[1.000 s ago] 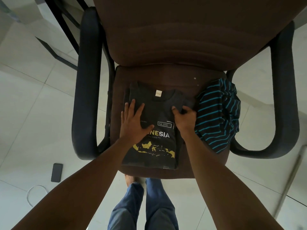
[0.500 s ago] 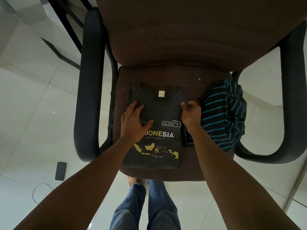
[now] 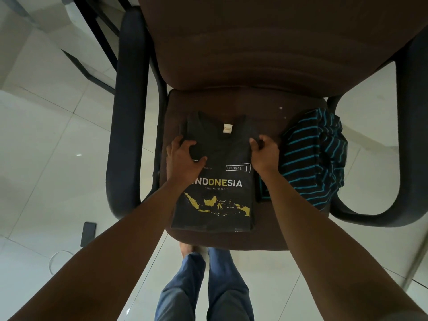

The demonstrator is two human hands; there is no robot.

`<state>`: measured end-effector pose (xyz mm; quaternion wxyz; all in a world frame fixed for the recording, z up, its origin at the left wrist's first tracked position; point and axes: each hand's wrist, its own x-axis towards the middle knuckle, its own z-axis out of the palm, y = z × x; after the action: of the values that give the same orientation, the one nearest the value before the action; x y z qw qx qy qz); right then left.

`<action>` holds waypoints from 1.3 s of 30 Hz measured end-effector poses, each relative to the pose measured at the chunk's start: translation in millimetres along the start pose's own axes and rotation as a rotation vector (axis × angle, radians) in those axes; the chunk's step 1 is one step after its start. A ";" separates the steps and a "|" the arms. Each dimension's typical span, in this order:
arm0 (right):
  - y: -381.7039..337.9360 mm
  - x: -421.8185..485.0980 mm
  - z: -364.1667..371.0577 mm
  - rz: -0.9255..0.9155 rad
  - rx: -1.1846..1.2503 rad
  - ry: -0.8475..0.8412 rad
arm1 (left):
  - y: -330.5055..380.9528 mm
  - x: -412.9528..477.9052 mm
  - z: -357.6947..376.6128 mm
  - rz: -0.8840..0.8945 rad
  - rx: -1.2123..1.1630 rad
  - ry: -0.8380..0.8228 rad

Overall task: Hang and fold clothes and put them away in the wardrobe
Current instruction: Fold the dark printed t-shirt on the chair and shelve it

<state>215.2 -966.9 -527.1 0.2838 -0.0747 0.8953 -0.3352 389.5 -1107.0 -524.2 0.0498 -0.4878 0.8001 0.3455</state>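
Floor: pale glossy tiles (image 3: pixel 46 140) showed thin grout lines under soft, dim light | Furniture: a brown upholstered chair (image 3: pixel 266 42) with black looped armrests (image 3: pixel 126 112) was seen from above | Upper left: a black metal frame (image 3: pixel 97 26) stood on the tiles | Lower left: a dark phone (image 3: pixel 88 234) lay flat near a thin white cable (image 3: pixel 59 257).

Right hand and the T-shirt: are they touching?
Touching. The head view shows the right hand gripping the right edge of the T-shirt, fingers curled over the fabric.
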 end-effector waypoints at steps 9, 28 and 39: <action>20.9 -69.7 1.9 0.209 0.144 -0.328 | 7.5 -27.8 -11.1 -0.102 -0.178 -0.149; -15.0 -150.3 -61.5 0.086 0.448 -0.344 | 18.6 -95.8 -75.5 -0.082 -0.660 -0.390; -53.1 -291.8 -198.2 -0.053 0.639 -0.163 | 120.5 -215.2 -185.6 0.095 -0.813 -0.537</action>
<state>343.1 -802.4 -237.6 0.3545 -0.0318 0.7171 -0.5993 450.8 -1023.6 -233.4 0.0443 -0.3245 0.5807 0.7453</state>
